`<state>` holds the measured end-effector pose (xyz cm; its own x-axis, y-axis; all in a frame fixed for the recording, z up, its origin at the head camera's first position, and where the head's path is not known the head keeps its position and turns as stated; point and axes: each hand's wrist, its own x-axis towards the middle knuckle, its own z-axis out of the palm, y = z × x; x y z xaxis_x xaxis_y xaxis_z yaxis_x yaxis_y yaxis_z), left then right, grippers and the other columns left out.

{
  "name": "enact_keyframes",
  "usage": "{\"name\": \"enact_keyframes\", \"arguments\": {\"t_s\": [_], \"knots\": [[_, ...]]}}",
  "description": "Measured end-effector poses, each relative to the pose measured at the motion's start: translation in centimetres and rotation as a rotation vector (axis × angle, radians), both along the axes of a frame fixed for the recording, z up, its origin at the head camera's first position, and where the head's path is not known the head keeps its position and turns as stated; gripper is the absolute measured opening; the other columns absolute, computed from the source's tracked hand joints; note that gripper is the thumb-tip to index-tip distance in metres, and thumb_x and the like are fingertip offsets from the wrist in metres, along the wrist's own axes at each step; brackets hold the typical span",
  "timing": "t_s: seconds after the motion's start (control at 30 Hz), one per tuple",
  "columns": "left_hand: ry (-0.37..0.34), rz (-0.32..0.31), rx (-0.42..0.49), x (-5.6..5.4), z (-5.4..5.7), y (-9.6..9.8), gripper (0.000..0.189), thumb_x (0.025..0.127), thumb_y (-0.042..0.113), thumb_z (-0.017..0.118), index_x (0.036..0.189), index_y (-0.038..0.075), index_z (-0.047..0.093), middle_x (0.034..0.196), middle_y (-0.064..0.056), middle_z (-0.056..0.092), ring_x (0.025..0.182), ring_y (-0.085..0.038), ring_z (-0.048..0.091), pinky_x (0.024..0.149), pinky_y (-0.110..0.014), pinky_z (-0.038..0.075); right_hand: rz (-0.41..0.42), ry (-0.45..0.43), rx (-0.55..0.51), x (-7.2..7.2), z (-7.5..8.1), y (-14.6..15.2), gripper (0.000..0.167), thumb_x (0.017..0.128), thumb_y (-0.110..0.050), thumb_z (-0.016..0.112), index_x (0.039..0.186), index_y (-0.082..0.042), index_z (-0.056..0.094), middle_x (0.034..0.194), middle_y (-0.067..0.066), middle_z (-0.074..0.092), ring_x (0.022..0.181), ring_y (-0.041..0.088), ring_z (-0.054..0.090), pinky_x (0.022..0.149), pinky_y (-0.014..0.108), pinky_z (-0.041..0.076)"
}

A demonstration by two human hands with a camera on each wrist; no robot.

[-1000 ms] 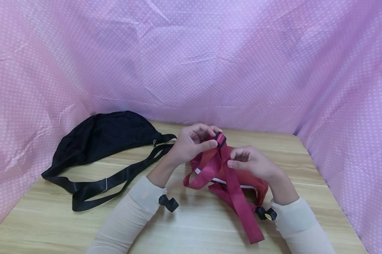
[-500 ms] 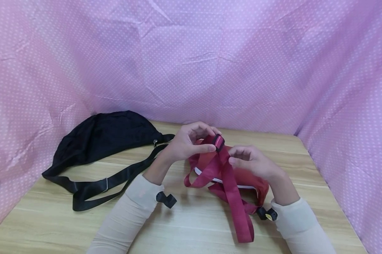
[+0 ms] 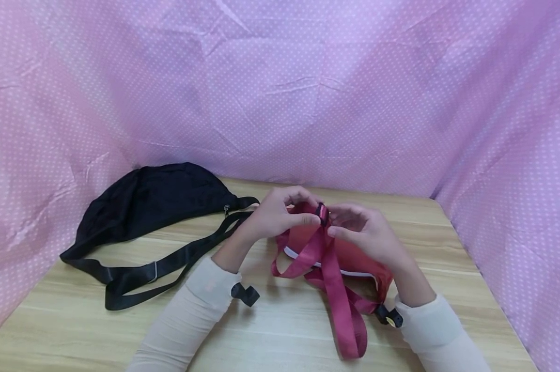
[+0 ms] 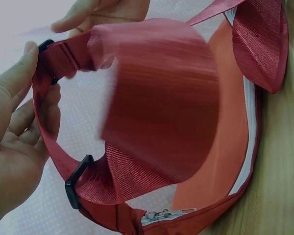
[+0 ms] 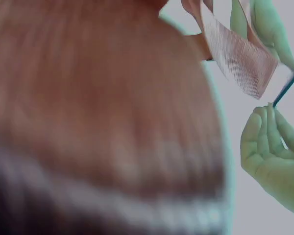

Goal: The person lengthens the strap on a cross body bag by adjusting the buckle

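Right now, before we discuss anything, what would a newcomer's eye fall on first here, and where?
Probably the red bag, right of centre in the head view, where the left hand holds a black buckle and the right hand is at the red strap beside it. Next, the black bag on the left of the wooden table. Behind them hangs pink dotted cloth.

A red strap (image 3: 337,289) is blocking the middle and a black bag (image 3: 154,201) the left. Along its right edge, the table (image 3: 440,243) is leaving room.
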<state>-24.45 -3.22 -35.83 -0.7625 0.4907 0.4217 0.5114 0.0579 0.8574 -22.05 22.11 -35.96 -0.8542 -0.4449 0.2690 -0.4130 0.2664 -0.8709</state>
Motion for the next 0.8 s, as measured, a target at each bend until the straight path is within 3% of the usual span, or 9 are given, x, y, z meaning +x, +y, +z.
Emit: {"name": "enact_keyframes", "arguments": {"t_s": [0.13, 0.3, 0.47, 0.6, 0.73, 0.8], "knots": [[0.018, 0.055, -0.016, 0.0, -0.2, 0.3, 0.019, 0.083, 0.019, 0.088, 0.097, 0.015, 0.077, 0.112, 0.004, 0.075, 0.108, -0.012, 0.068, 0.088, -0.033, 0.055, -0.047, 0.047, 0.043, 0.1, -0.1, -0.5, 0.040, 0.089, -0.009, 0.081, 0.127, -0.004, 0.069, 0.110, 0.010, 0.073, 0.097, 0.019, 0.070, 0.083, 0.028, 0.057], [0.065, 0.053, -0.065, 0.1, -0.5, 0.7, 0.015, 0.086, 0.023, 0.085, 0.097, 0.017, 0.078, 0.111, 0.007, 0.075, 0.103, -0.009, 0.069, 0.078, -0.030, 0.053, -0.068, 0.068, 0.035, 0.3, -0.3, -0.7, 0.038, 0.086, -0.007, 0.083, 0.121, -0.002, 0.071, 0.103, 0.010, 0.073, 0.091, 0.019, 0.070, 0.079, 0.029, 0.058], [0.048, 0.020, -0.129, -0.5, -0.6, 0.2, 0.024, 0.098, 0.030, 0.072, 0.115, 0.015, 0.074, 0.113, 0.006, 0.074, 0.106, -0.008, 0.068, 0.091, -0.037, 0.055, -0.113, 0.192, 0.021, 0.2, -0.7, -0.5, 0.037, 0.082, -0.004, 0.085, 0.117, -0.003, 0.072, 0.095, 0.007, 0.073, 0.085, 0.015, 0.069, 0.078, 0.029, 0.058], [0.014, -0.026, -0.281, -1.8, -1.1, -1.4, 0.043, 0.098, 0.036, 0.071, 0.133, 0.012, 0.065, 0.123, 0.005, 0.069, 0.117, -0.008, 0.062, 0.103, -0.043, 0.050, -0.119, 0.236, -0.101, 0.3, -0.6, -0.4, 0.036, 0.081, 0.008, 0.080, 0.116, 0.004, 0.071, 0.092, 0.008, 0.070, 0.084, 0.014, 0.068, 0.081, 0.026, 0.058], [-0.027, -0.097, -0.435, -3.0, -1.9, -3.4, 0.053, 0.092, 0.036, 0.078, 0.136, 0.010, 0.064, 0.128, 0.005, 0.067, 0.120, -0.010, 0.059, 0.107, -0.041, 0.046, -0.095, 0.190, -0.251, 0.3, -0.4, -0.4, 0.035, 0.080, 0.018, 0.075, 0.114, 0.012, 0.067, 0.091, 0.008, 0.067, 0.085, 0.014, 0.065, 0.081, 0.025, 0.058], [-0.050, -0.130, -0.466, -3.5, -2.2, -4.1, 0.055, 0.090, 0.035, 0.080, 0.137, 0.011, 0.065, 0.130, 0.005, 0.067, 0.121, -0.012, 0.059, 0.108, -0.042, 0.044, -0.091, 0.189, -0.285, 0.3, -0.3, -0.3, 0.034, 0.080, 0.019, 0.073, 0.113, 0.013, 0.067, 0.090, 0.007, 0.067, 0.084, 0.013, 0.064, 0.080, 0.025, 0.058]]}}
